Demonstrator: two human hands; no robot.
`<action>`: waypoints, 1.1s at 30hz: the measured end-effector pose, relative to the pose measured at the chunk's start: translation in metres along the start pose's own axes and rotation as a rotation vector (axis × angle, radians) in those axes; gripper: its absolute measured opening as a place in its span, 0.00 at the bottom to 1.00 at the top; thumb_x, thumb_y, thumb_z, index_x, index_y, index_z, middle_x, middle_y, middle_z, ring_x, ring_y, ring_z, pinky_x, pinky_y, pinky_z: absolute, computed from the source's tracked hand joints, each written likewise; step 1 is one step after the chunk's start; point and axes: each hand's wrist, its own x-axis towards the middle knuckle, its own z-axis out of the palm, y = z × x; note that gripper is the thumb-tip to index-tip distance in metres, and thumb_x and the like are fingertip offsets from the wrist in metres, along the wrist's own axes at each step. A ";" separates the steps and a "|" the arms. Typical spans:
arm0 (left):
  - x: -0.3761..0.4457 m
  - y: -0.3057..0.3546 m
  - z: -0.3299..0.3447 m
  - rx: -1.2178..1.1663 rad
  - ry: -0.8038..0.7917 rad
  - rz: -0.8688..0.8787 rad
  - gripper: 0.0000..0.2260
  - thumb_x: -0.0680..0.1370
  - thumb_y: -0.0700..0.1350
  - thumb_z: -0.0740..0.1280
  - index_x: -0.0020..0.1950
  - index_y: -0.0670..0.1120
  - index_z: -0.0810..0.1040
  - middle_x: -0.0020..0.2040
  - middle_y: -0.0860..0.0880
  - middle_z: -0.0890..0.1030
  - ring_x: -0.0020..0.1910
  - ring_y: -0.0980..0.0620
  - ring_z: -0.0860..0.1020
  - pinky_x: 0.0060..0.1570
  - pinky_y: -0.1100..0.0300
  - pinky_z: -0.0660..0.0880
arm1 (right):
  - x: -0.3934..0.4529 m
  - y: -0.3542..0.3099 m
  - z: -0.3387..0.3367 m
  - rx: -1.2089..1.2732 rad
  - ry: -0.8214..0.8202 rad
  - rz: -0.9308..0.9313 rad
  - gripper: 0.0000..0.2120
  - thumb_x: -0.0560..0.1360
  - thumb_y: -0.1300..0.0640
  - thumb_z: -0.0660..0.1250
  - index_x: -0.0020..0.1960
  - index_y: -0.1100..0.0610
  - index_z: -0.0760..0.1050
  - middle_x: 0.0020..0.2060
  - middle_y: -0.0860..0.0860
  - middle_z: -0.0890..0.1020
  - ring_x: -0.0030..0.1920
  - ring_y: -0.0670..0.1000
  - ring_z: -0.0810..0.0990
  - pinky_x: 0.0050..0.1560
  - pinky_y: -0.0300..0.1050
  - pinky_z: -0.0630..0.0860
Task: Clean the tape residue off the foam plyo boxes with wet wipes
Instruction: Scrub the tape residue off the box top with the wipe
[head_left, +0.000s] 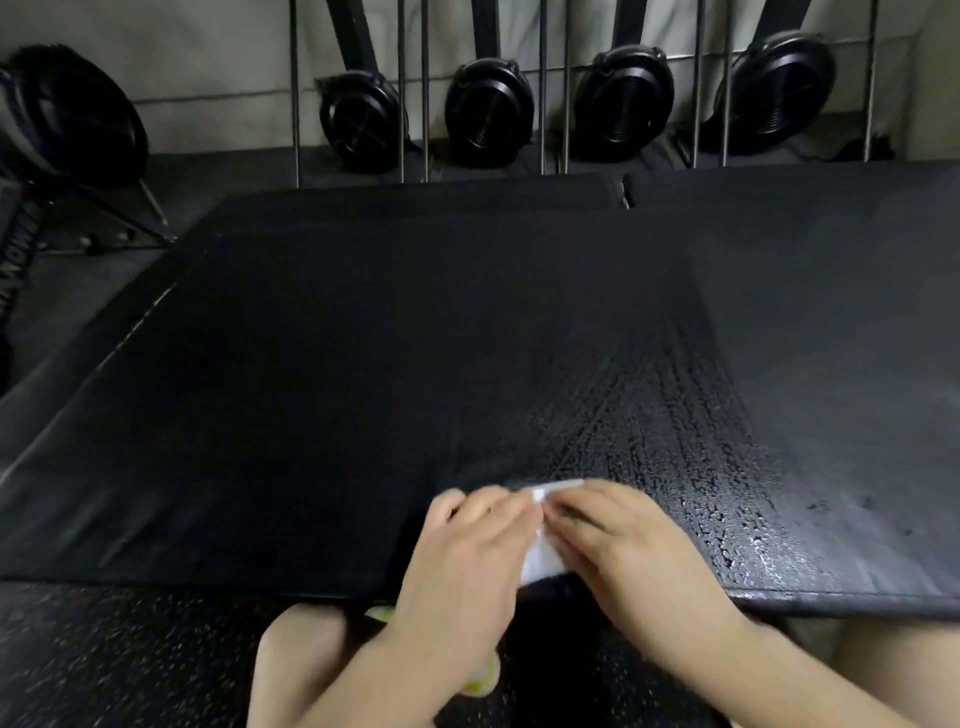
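A large black foam plyo box (332, 374) fills the middle of the head view, its top facing me. A wet, streaked patch (691, 441) glistens on its right part. A white wet wipe (543, 558) lies flat on the box near the front edge. My left hand (467, 551) and my right hand (623, 545) both press on the wipe, fingertips meeting over it, so most of the wipe is hidden. A second black box (831, 270) adjoins on the right.
Several black round fan housings (488, 111) stand behind a row of metal bars (402, 88) at the back wall. A black stand with legs (78, 156) is at the far left. Speckled rubber floor (119, 660) and my bare knee (296, 654) lie below the box edge.
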 end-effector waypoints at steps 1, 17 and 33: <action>0.016 -0.009 -0.002 0.009 -0.013 -0.029 0.14 0.75 0.42 0.62 0.57 0.52 0.80 0.57 0.58 0.79 0.57 0.54 0.75 0.55 0.57 0.65 | 0.018 0.008 0.006 -0.013 -0.009 0.009 0.09 0.78 0.54 0.70 0.55 0.57 0.84 0.55 0.48 0.82 0.56 0.53 0.80 0.61 0.47 0.75; 0.034 -0.006 0.002 -0.130 -0.110 -0.051 0.15 0.81 0.52 0.60 0.65 0.52 0.78 0.65 0.59 0.78 0.53 0.54 0.74 0.54 0.50 0.70 | 0.018 0.037 -0.016 0.030 -0.059 0.036 0.14 0.81 0.49 0.64 0.56 0.55 0.85 0.53 0.47 0.82 0.48 0.54 0.79 0.69 0.53 0.70; 0.131 0.039 0.025 0.046 -0.247 -0.115 0.13 0.83 0.49 0.55 0.63 0.49 0.75 0.53 0.53 0.80 0.56 0.48 0.72 0.56 0.49 0.65 | 0.029 0.112 -0.044 -0.073 -0.305 0.209 0.15 0.84 0.48 0.58 0.64 0.48 0.80 0.63 0.41 0.80 0.62 0.48 0.79 0.75 0.53 0.57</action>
